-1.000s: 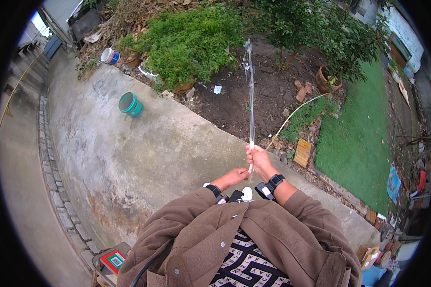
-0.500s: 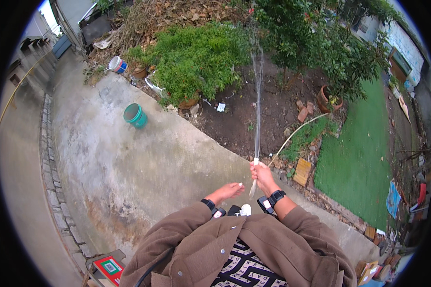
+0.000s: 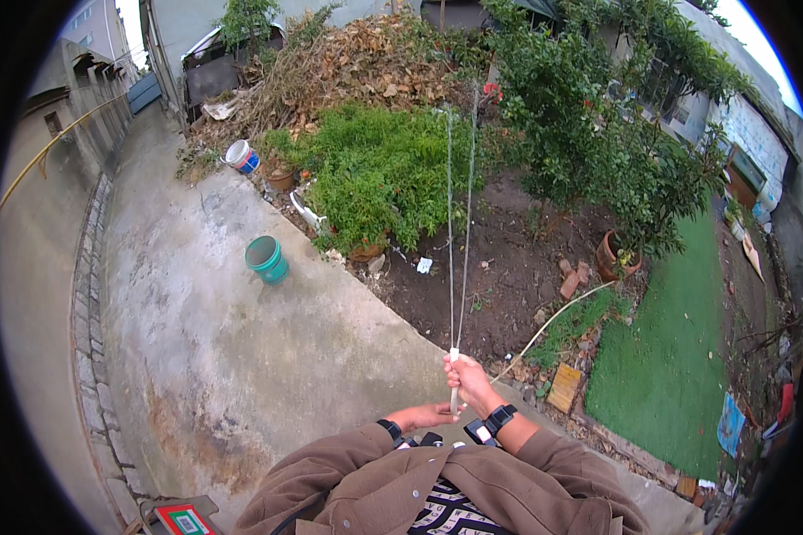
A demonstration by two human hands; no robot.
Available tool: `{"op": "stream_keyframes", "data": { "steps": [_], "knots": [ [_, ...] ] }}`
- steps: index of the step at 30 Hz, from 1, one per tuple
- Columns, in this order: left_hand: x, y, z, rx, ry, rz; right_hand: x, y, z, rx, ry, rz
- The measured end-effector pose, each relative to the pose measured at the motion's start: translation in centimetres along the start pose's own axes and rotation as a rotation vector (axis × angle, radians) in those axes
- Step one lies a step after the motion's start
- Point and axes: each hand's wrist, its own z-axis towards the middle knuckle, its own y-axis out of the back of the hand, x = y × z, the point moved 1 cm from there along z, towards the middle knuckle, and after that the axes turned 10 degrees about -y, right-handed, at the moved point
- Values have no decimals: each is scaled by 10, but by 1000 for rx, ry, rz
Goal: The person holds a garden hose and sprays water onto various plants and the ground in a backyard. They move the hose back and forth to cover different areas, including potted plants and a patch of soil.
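My right hand [image 3: 469,378] is closed round the pale garden hose [image 3: 455,398] near its white end, which points away from me. Two thin water streams [image 3: 459,232] leave this end and reach over the soil toward the plants. Lower down, my left hand [image 3: 426,415] is at the hose, its fingertips on either side of it in what looks like a light grip. Part of these fingers is hidden by the hose. More of the pale hose [image 3: 544,326] runs from beside my right hand to a clay pot [image 3: 617,257] on the right.
A green bucket [image 3: 267,260] stands on the concrete [image 3: 330,357] to the left. Beyond the soil [image 3: 419,290] are leafy green plants [image 3: 375,169], a small tree [image 3: 562,116] and a heap of dry leaves [image 3: 366,67]. Green turf [image 3: 656,357] lies to the right, a stone-edged strip [image 3: 89,330] to the left.
My left hand has moved right onto the lower part of the hose. My right hand has shifted slightly left and nearer. One water stream has become two spread apart, and the view has tilted up.
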Motion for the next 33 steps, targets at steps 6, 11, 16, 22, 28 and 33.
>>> {"op": "stream_keyframes", "data": {
  "steps": [6,11,16,22,28,33],
  "knots": [
    [-6,42,-8,-28,-111,8,35,-70,6,104,64,14],
    [3,85,-15,-101,-196,59,55,-112,26,121,125,-8],
    [12,115,-29,-168,-202,139,61,-121,55,49,186,118],
    [19,136,-38,-153,-118,120,53,-133,92,-2,195,-32],
    [9,177,-34,-140,-33,16,74,-141,132,-34,203,-80],
    [-17,239,-24,-118,28,72,109,-153,178,-23,239,-67]
  ]
}}
